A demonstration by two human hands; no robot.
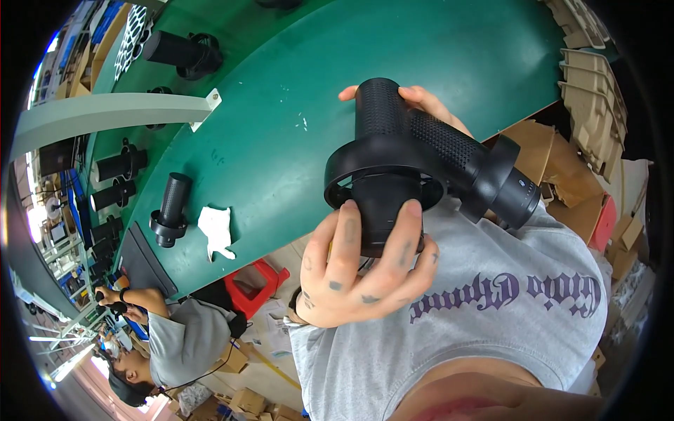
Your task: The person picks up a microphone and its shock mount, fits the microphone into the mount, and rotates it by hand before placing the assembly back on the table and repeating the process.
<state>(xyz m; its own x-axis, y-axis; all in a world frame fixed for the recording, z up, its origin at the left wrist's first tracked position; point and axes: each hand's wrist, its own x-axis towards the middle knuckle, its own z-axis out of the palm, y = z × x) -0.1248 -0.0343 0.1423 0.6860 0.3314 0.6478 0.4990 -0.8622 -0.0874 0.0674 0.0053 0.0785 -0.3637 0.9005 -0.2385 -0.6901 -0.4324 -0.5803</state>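
In front of my chest are two black microphones with perforated bodies and ring-shaped mounts. The nearer microphone [379, 112] stands roughly upright, its ring facing me. The other microphone [502, 179] slants down to the right behind it, partly covered by it. My left hand [368, 270] is closed on the lower end of the nearer one, fingertips pressed below the ring. Around its upper end curls my right hand [432, 105], mostly hidden behind both microphones; only some fingers show. Whether that hand also bears the slanted microphone, I cannot tell.
On the green table [295, 168] stand another black microphone [170, 209] and a crumpled white cloth or glove [216, 230]. More microphones line the far left. A pale metal bracket [119, 116] crosses there. Cardboard boxes [530, 151] stand right; a red stool [256, 291] and co-worker [189, 340] left.
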